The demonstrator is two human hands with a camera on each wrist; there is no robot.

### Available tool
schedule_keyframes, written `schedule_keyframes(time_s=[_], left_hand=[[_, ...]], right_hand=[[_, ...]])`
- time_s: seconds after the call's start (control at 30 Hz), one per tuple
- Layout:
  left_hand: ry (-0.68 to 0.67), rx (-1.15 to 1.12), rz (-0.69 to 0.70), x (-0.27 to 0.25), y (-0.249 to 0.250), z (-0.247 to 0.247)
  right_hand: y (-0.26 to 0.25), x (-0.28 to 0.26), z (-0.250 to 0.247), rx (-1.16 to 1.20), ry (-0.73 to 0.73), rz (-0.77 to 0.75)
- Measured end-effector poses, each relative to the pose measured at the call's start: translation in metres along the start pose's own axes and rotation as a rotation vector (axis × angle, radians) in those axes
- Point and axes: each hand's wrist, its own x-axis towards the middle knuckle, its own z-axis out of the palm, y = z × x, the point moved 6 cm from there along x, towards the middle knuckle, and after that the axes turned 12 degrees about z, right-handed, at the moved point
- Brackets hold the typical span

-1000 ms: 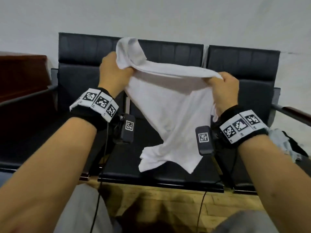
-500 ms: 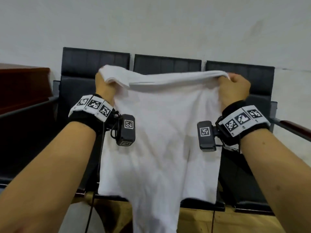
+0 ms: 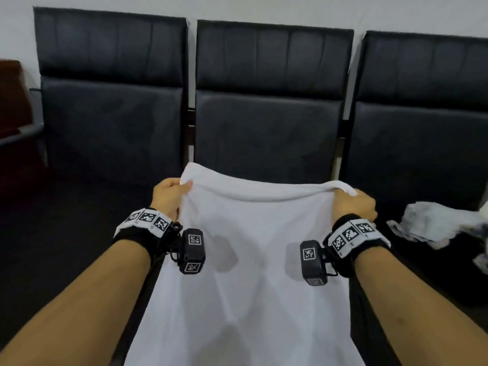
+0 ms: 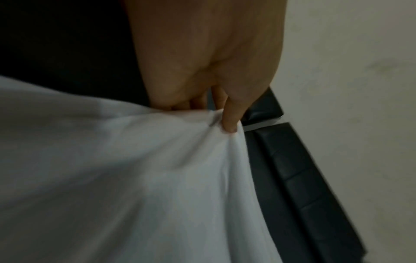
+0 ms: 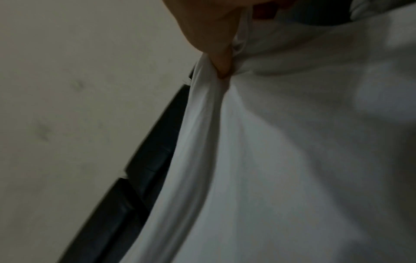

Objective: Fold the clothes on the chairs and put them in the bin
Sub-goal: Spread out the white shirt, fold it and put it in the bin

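- Left hand (image 3: 169, 198) and right hand (image 3: 353, 204) each pinch a top corner of the shirt (image 3: 250, 260).
- Shirt hangs lengthwise toward the person, over the middle chair (image 3: 266, 122).

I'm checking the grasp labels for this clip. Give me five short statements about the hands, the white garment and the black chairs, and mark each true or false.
1. Both hands grip the white cotton garment by its top edge. True.
2. The left hand hangs free, holding nothing. False: its fingers pinch the cloth.
3. The garment is spread in front of the middle black padded chair. True.
4. The right hand rests flat on a chair seat. False: it grips the garment.
5. A crumpled pale cloth lies on the right-hand chair's seat. True.
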Motion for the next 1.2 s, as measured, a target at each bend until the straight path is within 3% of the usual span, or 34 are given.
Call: schedule_keyframes(time_s=[0.2, 0.33, 0.47, 0.6, 0.7, 0.77, 0.8, 0.87, 0.93, 0.97, 1.03, 1.1, 1.2], left_hand=[[0.077, 0.135, -0.062, 0.060, -0.074, 0.007], [0.156, 0.244, 0.003, 0.087, -0.093, 0.007], [0.094, 0.439, 0.036, 0.109, -0.114, 0.019], [0.005, 0.624, 0.022, 0.127, -0.127, 0.030], [-0.060, 1.000, 0.088, 0.129, -0.114, 0.041], [-0.062, 1.137, 0.211, 0.124, -0.097, 0.047], [-0.104, 1.157, 0.268, 0.121, -0.091, 0.053], [-0.337, 1.210, 0.277, 0.115, -0.096, 0.071], [-0.632, 1.357, 0.162, 0.103, -0.117, 0.085], [-0.726, 1.416, 0.105, 0.098, -0.127, 0.088], [-0.808, 1.504, 0.025, 0.091, -0.139, 0.091], [-0.827, 1.553, 0.000, 0.087, -0.143, 0.092], [-0.850, 1.572, -0.007, 0.083, -0.143, 0.098]], right_hand=[[0.023, 0.054, 0.077, 0.081, -0.018, 0.054], [0.028, 0.081, 0.115, 0.056, 0.002, 0.096], [0.037, 0.099, 0.158, -0.030, -0.117, 0.087], [0.039, 0.109, 0.179, 0.024, -0.220, -0.001], [0.031, 0.111, 0.176, -0.024, -0.125, -0.126], [0.017, 0.103, 0.175, -0.119, -0.103, -0.285], [0.009, 0.096, 0.179, -0.157, -0.157, -0.371], [0.002, 0.081, 0.196, -0.252, -0.378, -0.455], [0.014, 0.071, 0.218, -0.515, -0.585, -0.444], [0.028, 0.072, 0.225, -0.729, -0.604, -0.406], [0.049, 0.081, 0.222, -0.988, -0.559, -0.288], [0.060, 0.093, 0.209, -0.928, -0.537, -0.132], [0.065, 0.102, 0.198, -0.843, -0.516, -0.058]])
